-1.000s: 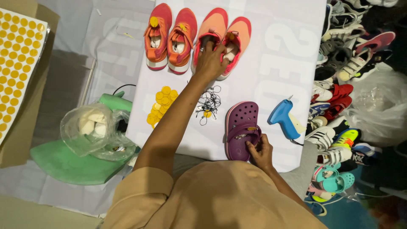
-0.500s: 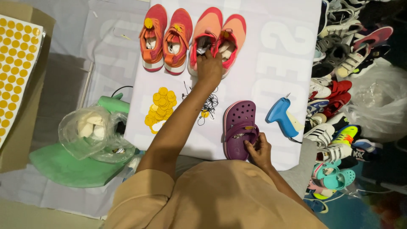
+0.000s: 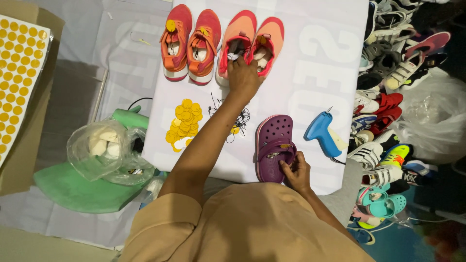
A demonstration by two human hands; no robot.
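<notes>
Left hand, arm stretched far across the white sheet, rests at the mouth of the left shoe of the coral pair. Fingers curled down at the opening; what they pinch, if anything, cannot be told. Something pale shows in both shoe mouths.

Right hand, near the body, fingers closed on the heel strap of the purple clog, which lies sole-down near the sheet's near edge.

Around: orange pair just left of the coral pair, each shoe with a yellow round tag on the tongue. Between far shoes and clog: heap of yellow discs, tangle of black strings. Blue tagging gun right of the clog. Shoe pile off the right edge. Left: clear bag on a green thing, sticker sheet.

Judgement on doing it well: keep the coral shoe flat and steady with the far hand so the pair stays aligned; hold the clog by the strap only, clear of the strings; avoid sweeping the forearm through the discs.
</notes>
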